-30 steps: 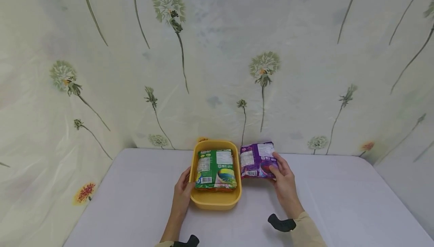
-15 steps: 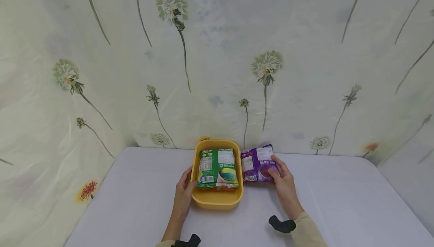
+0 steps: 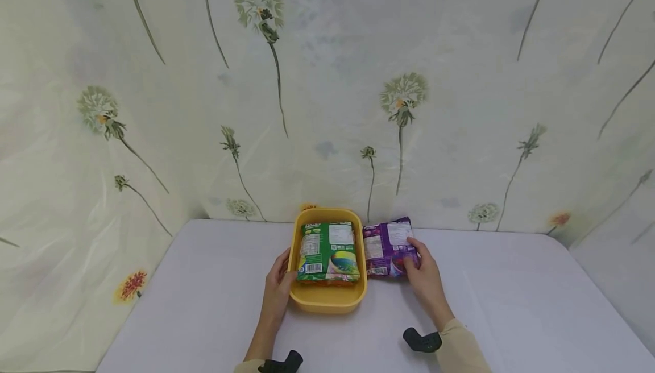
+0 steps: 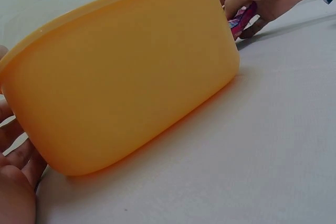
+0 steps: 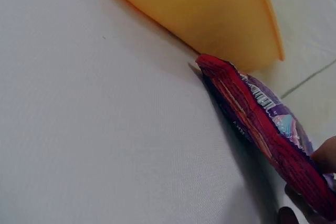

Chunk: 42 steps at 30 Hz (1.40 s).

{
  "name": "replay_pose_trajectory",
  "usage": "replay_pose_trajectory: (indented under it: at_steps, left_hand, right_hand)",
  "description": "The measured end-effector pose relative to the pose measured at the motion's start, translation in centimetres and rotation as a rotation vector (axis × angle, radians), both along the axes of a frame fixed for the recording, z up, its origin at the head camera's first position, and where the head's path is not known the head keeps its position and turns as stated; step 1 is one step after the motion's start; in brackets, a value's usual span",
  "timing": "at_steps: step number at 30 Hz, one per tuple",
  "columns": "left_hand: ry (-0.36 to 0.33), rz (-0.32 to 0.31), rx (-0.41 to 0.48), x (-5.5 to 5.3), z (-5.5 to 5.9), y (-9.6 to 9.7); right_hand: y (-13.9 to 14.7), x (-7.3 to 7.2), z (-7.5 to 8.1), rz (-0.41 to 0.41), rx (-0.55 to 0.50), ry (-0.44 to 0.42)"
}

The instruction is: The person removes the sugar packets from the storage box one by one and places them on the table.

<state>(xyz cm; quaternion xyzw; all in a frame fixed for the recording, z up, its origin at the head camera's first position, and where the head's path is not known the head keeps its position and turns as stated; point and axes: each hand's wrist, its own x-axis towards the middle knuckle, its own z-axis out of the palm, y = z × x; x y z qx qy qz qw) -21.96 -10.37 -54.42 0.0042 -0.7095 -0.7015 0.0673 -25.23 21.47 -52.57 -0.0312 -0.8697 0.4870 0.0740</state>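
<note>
A yellow plastic basin (image 3: 327, 303) stands on the table with a green packet (image 3: 319, 253) lying flat inside it, printed side up. My left hand (image 3: 276, 289) holds the basin by its left side, thumb at the rim and fingers against the outer wall. My right hand (image 3: 426, 276) pinches a purple packet (image 3: 377, 242) by its right edge, thumb on top and fingers beneath. The packet lies just right of the basin. In the right wrist view the red sealed edge of the purple packet (image 5: 252, 124) slants close over the table, one corner right by the basin wall (image 5: 210, 14).
A white cloth covers the table (image 3: 512, 305). Behind it hangs a pale curtain (image 3: 327, 77) printed with dandelions, close to the basin's far end. Black curved pieces (image 3: 422, 340) sit at both wrists, beside beige sleeves.
The right hand has lowered the purple packet slightly toward the table beside the basin, still pinching it. The left hand and the basin keep their places; the head view has shifted a little.
</note>
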Motion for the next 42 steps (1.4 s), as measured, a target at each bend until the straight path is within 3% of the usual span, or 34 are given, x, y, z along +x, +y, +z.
replay_pose_trajectory:
  at_steps: [6,10,19,24,30,35,42]
  left_hand:
    - [0.013,0.02,-0.021,-0.1,-0.5,0.1]
    - [0.013,0.021,-0.024,-0.1,-0.4,0.1]
    - [0.029,0.011,-0.022,-0.2,-0.3,0.1]
    - [0.036,0.011,-0.02,-0.2,-0.4,0.2]
    - [0.009,0.017,-0.011,0.0,-0.4,0.2]
    - [0.008,0.026,-0.017,0.1,-0.4,0.2]
    - [0.003,0.017,-0.007,0.1,-0.3,0.3]
  right_hand:
    - [0.1,0.2,0.3,0.01,0.132,-0.1]
    - [0.3,0.3,0.1,0.031,0.161,-0.105]
    - [0.7,0.4,-1.8,0.05,0.291,0.114]
    - [0.9,0.4,-1.8,0.065,0.332,0.125]
    - [1.2,0.5,-1.1,0.108,0.311,0.036]
    - [1.2,0.7,-0.2,0.153,0.25,0.026]
    - [1.2,1.0,0.4,0.129,0.196,0.024]
